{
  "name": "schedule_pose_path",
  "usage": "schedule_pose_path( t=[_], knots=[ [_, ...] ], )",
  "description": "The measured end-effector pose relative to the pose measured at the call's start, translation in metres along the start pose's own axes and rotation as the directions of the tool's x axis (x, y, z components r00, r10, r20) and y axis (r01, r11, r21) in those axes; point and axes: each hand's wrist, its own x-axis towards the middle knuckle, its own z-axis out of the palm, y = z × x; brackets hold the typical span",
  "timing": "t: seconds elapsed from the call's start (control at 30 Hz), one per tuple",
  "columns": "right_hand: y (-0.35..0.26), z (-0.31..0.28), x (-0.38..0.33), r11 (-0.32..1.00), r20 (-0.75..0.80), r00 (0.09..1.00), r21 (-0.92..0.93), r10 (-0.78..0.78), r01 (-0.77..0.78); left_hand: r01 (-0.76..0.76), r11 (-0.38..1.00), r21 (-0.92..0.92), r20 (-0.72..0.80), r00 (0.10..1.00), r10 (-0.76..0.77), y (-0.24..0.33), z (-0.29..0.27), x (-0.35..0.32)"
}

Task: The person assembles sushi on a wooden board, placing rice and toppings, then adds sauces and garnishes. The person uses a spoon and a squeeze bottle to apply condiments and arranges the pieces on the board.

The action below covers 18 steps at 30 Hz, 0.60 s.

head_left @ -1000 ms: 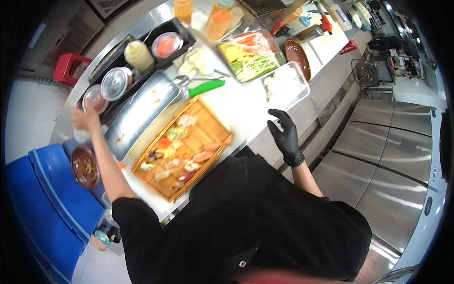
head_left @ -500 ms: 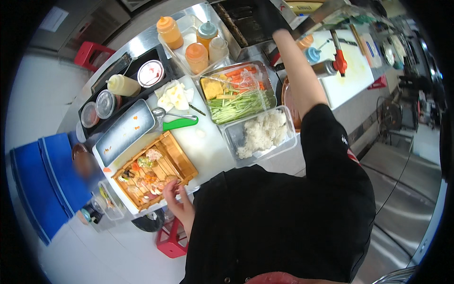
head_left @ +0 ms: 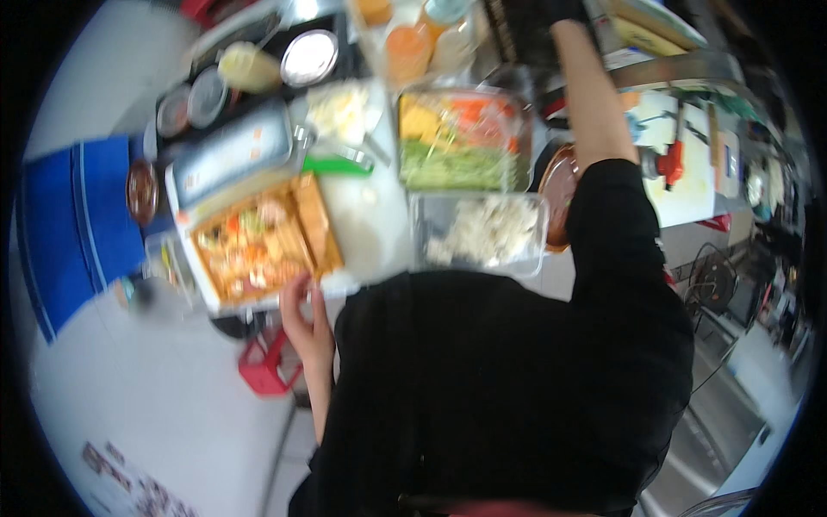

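My left hand [head_left: 303, 317] is beside the near right corner of a wooden serving tray [head_left: 320, 226], fingers parted and nothing held; whether a fingertip touches the rim I cannot tell. Small sushi-like pieces [head_left: 258, 252] with orange and green toppings fill the tray's left part. My right arm stretches far forward to the top edge. The right hand [head_left: 562, 10], dark as if gloved, blends into a dark metal pan [head_left: 510, 36], so its fingers are hidden. A green-handled tool [head_left: 338, 165] lies on the white cutting board [head_left: 379, 228] behind the tray.
A clear box of rice [head_left: 489, 231] and a metal tray of cut vegetables [head_left: 461, 165] stand right of the board. Sauce bottles [head_left: 407, 53] are behind. A torch with a red head [head_left: 673, 164] lies on another board at right. Blue boxes [head_left: 95, 224] stand left.
The view has shifted and blurred, so the worktop sits higher in the picture. My left hand remains by the tray corner, and my right arm is still stretched toward the dark pan.
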Motion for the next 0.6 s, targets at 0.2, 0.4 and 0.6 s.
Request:
schedule_pose_path(
  t=[0.2,0.4,0.6],
  knots=[
    [-0.096,-0.118,-0.075,0.895,-0.287,0.955,0.442,0.076,0.062,-0.241,0.967,0.080,0.268,0.940,0.212,-0.020,0.055,0.047],
    [-0.229,-0.186,-0.274,0.303,0.427,0.849,0.802,0.311,-0.514,-0.385,0.893,0.232,0.276,0.907,0.319,-0.042,0.132,0.099],
    [-0.337,-0.157,-0.364,0.448,0.693,0.666,0.520,0.277,-0.727,-0.411,0.881,0.234,0.434,0.855,0.284,-0.063,0.132,0.112]
  ],
)
